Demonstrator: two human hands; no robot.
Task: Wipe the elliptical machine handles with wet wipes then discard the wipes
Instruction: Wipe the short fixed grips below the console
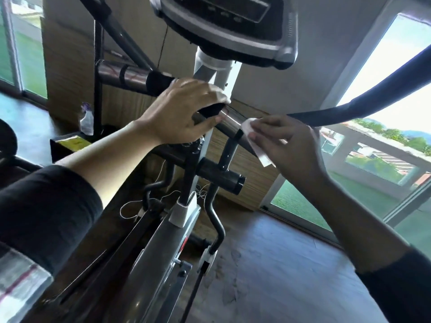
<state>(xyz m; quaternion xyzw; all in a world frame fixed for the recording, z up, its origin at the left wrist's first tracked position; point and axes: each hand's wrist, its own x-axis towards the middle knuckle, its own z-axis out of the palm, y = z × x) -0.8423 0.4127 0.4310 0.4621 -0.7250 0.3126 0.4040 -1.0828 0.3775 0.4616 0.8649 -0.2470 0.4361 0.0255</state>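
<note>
Left hand (179, 113): we curl our fingers round the black foam grip (211, 110) of the fixed handlebar, just below the console (229, 26).
Wet wipe (253, 139): white, pressed against the chrome handle section (229, 121), just right of the left hand.
Right hand (288, 145): we pinch the wipe, fingers bent over it, beneath the curved black handle (363, 99).

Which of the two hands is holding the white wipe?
The right hand pinches the white wipe against the chrome bar. The left hand has no wipe; it grips the black handle.
</note>
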